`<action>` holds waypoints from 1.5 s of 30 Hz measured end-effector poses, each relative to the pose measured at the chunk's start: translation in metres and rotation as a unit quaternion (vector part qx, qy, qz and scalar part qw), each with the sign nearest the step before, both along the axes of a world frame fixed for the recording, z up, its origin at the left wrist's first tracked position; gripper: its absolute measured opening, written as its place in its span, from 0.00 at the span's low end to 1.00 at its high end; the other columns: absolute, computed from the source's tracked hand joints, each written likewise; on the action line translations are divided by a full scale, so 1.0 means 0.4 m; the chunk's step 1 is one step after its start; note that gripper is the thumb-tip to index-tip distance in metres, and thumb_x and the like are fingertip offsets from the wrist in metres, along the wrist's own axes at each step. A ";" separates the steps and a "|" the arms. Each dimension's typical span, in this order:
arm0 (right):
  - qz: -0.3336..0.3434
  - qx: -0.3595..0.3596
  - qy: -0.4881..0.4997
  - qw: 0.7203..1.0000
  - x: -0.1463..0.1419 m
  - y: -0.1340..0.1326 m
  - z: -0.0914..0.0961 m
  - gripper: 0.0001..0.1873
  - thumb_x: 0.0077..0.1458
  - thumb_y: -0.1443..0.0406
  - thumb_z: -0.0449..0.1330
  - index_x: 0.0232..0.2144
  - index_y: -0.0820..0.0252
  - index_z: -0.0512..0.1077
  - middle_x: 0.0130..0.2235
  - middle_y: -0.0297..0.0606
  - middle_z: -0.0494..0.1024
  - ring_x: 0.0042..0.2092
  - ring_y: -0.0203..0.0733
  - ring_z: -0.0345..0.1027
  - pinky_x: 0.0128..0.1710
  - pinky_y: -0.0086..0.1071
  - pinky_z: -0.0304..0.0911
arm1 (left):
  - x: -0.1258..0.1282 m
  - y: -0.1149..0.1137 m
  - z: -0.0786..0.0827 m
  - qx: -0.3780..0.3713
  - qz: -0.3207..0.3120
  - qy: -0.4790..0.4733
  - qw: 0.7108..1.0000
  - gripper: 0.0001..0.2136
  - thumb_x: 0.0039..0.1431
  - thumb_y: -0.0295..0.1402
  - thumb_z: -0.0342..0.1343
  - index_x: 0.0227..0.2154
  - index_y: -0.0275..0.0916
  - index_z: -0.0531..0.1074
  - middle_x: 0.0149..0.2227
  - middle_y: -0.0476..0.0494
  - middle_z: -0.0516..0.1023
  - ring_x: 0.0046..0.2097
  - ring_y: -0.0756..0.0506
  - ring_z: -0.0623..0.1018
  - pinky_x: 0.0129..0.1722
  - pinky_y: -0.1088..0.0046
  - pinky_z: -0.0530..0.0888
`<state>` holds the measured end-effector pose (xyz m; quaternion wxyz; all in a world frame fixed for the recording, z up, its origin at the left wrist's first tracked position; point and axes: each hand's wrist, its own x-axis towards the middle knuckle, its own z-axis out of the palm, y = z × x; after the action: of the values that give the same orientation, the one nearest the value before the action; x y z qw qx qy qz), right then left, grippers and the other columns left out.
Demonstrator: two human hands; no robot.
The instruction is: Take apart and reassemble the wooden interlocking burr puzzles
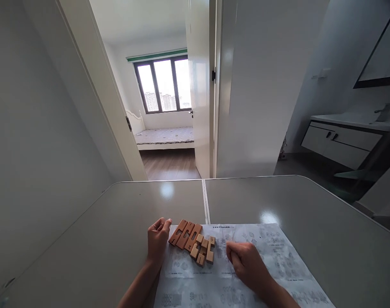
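Several notched wooden puzzle pieces (194,240) lie in a loose cluster on a printed paper sheet (278,256) spread over a grey table (117,231). My left hand (158,239) rests at the sheet's left edge, just left of the pieces, fingers curled inward with nothing visibly in them. My right hand (248,263) lies on the sheet a little to the right of the pieces, fingers bent under into a loose fist, apart from the wood.
The table has a seam (205,201) down its middle and rounded far corners. Beyond it an open door (199,85) leads to a room with a bed (164,137) and window. A vanity cabinet (342,141) stands at the right.
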<state>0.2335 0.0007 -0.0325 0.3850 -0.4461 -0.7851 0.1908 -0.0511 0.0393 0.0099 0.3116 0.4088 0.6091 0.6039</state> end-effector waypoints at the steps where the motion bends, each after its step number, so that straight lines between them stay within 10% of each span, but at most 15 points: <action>1: 0.003 -0.001 -0.002 1.000 0.000 -0.001 0.000 0.13 0.56 0.74 0.48 0.22 0.55 0.60 0.19 0.30 0.69 0.21 0.36 0.63 0.28 0.28 0.54 | 0.000 0.001 0.000 -0.001 0.000 0.001 1.000 0.24 0.50 0.44 0.61 0.19 0.44 0.48 0.19 0.59 0.47 0.23 0.53 0.49 0.21 0.76 0.52; 45: 0.069 0.001 -0.003 0.998 0.004 -0.011 0.037 0.14 0.53 0.77 0.49 0.22 0.56 0.61 0.19 0.27 0.63 0.21 0.33 0.52 0.26 0.28 0.48 | 0.055 0.023 0.027 0.009 -0.034 -0.072 0.997 0.27 0.47 0.37 0.63 0.20 0.44 0.43 0.23 0.58 0.40 0.22 0.54 0.46 0.22 0.74 0.48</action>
<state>0.2350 -0.0035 -0.0177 0.3686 -0.3911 -0.8154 0.2150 -0.0290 0.0483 0.0207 0.3713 0.3873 0.5651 0.6268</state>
